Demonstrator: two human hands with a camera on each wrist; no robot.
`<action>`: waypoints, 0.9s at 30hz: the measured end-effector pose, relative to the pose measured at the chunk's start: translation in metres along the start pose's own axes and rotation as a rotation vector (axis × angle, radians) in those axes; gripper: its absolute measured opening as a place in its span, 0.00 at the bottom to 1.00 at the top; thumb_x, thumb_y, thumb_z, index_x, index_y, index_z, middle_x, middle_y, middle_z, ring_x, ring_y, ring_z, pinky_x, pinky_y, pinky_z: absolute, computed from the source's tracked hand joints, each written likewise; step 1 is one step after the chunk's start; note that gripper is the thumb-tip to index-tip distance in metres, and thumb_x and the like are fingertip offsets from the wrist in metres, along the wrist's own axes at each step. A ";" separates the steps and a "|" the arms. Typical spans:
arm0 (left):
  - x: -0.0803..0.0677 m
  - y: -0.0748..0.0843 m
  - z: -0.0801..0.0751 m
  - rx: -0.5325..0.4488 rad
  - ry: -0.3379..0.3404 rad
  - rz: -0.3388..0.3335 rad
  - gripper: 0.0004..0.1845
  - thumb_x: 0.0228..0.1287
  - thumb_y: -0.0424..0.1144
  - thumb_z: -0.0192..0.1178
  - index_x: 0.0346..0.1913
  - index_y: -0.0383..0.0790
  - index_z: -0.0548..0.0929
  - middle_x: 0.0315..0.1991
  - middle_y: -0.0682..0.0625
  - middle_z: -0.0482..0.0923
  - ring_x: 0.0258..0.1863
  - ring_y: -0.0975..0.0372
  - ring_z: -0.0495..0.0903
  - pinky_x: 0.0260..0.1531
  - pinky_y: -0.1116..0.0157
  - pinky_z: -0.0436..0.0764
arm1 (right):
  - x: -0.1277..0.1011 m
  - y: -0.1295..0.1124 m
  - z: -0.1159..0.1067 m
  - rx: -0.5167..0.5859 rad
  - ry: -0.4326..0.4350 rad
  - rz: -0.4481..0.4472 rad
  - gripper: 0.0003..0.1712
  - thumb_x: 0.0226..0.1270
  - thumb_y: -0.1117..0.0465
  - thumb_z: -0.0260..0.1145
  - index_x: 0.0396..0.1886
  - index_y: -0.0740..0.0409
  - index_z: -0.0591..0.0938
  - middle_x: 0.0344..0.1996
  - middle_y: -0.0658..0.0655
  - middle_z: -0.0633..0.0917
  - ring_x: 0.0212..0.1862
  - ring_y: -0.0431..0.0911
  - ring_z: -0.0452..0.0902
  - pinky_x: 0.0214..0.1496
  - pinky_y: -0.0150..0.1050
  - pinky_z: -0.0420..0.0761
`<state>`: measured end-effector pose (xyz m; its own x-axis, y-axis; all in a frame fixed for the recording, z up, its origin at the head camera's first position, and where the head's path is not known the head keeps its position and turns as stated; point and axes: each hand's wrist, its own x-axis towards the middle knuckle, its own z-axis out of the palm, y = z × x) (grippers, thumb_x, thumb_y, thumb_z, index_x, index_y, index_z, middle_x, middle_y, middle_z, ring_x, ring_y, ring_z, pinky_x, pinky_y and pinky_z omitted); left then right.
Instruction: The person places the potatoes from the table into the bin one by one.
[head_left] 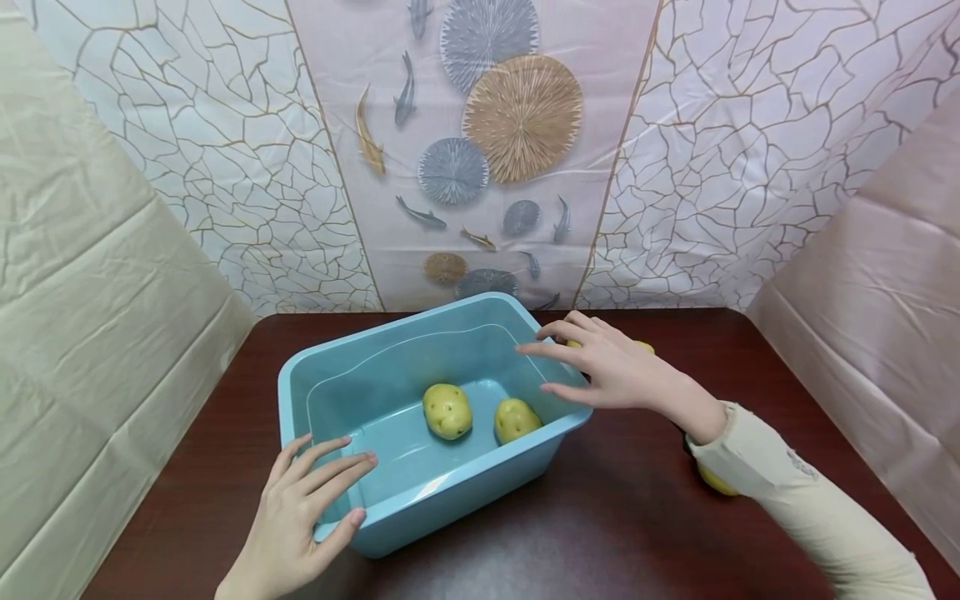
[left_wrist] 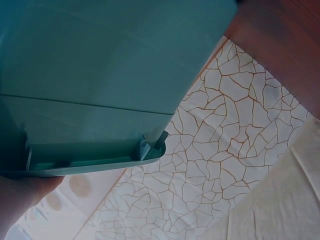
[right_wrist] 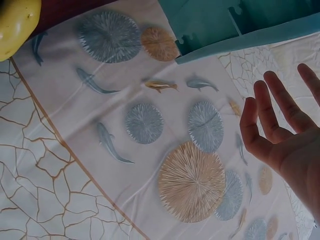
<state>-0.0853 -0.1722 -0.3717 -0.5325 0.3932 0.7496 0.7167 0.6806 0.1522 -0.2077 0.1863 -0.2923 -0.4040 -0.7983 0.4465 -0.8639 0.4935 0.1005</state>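
Note:
A light-blue plastic tub (head_left: 465, 492) stands at an angle on the table. Two yellow potatoes lie on its floor: one near the middle (head_left: 447, 412), the other by the near right corner (head_left: 517, 420). My left hand (head_left: 294, 512) is at the tub's left end, fingers spread and fairly straight over the rim; the left wrist view shows its thumb (left_wrist: 42, 187) by the rim's edge. Over the right end reaches my right hand (head_left: 615, 364), fingers spread, holding nothing. In the right wrist view that hand (right_wrist: 292, 145) is apart from the tub.
Behind the right hand, a yellow thing (head_left: 645, 346) is mostly hidden. Another yellow thing (head_left: 718, 482) shows partly under the right sleeve (head_left: 780, 483). The right wrist view has a potato (right_wrist: 17, 27) in its corner. Patterned cloth (head_left: 675, 208) backs the dark red-brown table (head_left: 202, 433).

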 end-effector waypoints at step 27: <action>0.001 0.000 0.000 0.002 0.002 0.000 0.20 0.63 0.53 0.46 0.49 0.49 0.80 0.43 0.54 0.81 0.50 0.58 0.73 0.59 0.58 0.53 | -0.034 0.008 -0.004 0.036 -0.039 0.112 0.26 0.52 0.48 0.64 0.54 0.42 0.75 0.46 0.45 0.76 0.43 0.35 0.64 0.41 0.35 0.68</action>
<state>-0.0852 -0.1720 -0.3709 -0.5318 0.3914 0.7510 0.7155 0.6821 0.1511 -0.1992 0.2188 -0.3030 -0.5093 -0.7519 0.4186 -0.8226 0.5683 0.0200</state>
